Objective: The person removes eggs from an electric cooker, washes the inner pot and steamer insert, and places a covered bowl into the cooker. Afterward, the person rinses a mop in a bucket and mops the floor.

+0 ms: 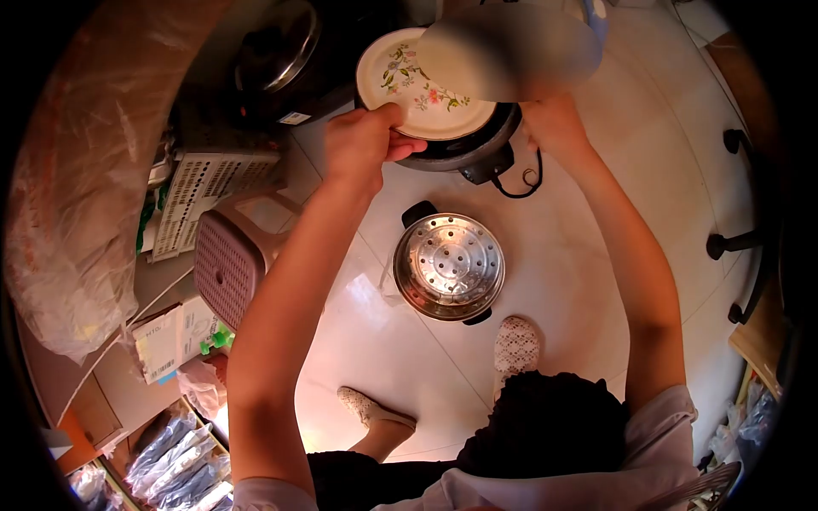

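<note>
My left hand (pixel 366 145) grips the near-left rim of a cream plate (pixel 409 106) with a floral pattern, thumb on top and fingers below. The plate is above a round black electric pot (pixel 464 157) with a cord at its front. My right hand (pixel 550 123) is at the pot's right side; a blurred patch covers part of its fingers, so what it holds does not show. On the floor nearer to me stands a shiny metal steamer pan (pixel 450 260) with holes in its bottom and dark side handles.
To the left are a stool (pixel 228 264), a perforated plastic basket (pixel 209 192), a cardboard box (pixel 175 336) and a large plastic bag (pixel 85 196). A dark appliance with a glass lid (pixel 277 47) stands at upper left. Chair casters (pixel 724 245) are at right. My shoes (pixel 517 345) are on the tiles.
</note>
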{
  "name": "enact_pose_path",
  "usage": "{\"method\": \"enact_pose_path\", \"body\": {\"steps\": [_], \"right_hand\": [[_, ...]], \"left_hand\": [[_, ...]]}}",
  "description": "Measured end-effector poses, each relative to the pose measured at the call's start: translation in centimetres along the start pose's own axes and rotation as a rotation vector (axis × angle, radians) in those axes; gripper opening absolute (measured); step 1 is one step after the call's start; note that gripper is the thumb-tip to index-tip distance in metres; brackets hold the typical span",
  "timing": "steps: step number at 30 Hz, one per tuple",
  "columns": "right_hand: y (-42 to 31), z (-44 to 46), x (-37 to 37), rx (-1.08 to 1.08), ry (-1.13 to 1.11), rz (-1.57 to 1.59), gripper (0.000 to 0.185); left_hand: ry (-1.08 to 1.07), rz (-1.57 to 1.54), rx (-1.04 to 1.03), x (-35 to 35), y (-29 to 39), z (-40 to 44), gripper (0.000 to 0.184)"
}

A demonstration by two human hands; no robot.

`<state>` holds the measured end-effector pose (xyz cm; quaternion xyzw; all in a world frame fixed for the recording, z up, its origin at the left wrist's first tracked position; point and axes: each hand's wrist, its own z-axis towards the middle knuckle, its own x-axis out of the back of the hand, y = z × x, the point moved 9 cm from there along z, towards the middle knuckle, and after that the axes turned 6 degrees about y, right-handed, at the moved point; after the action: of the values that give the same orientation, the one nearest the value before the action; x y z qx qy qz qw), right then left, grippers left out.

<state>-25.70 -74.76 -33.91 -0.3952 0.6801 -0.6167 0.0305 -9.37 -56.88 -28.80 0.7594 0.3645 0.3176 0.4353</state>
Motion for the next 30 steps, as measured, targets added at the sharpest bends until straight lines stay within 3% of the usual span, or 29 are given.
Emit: {"method": "enact_pose_path", "body": {"steps": [2,8,12,15,17,24,28,30], "right_hand": [[-1.1,0.3,0.2,0.338,0.193,-0.390,0.035],[-1.1,-0.1,0.0,0.425,0.212,-0.496,0.037],[-0.7,-0.3,0.1,0.343,0.237,-0.482,0.037],[-1.1,-0.8,0.0,0.380,0.221,-0.547,0.039],[-0.7,-1.0,0.1,0.339,0.202,-0.515,0.039],[0.7,-5.9,1.2,0.243,0.216,-0.412,0.032],[3.8,-8.8,-0.3,0.120,0.116,-0.351,0.027],[5.2,-9.9,-1.3,0.082,0.072,-0.368,0.026]], "left_hand": [[-0.018,0.001,0.025,-0.5,-0.7,0.6,0.021],[-0.019,-0.050,0.104,-1.8,-3.0,1.5,0.022],[-0.013,-0.042,0.209,-1.4,-4.7,2.1,0.025],[-0.178,0.102,0.274,-1.9,-5.0,1.7,0.025],[-0.245,0.416,0.289,-2.2,-5.5,1.8,0.024],[-0.214,0.577,0.300,-1.7,-5.0,1.8,0.025],[-0.207,0.613,0.234,0.4,-4.2,1.2,0.029],[-0.171,0.462,0.068,1.9,-2.4,0.0,0.025]]}}
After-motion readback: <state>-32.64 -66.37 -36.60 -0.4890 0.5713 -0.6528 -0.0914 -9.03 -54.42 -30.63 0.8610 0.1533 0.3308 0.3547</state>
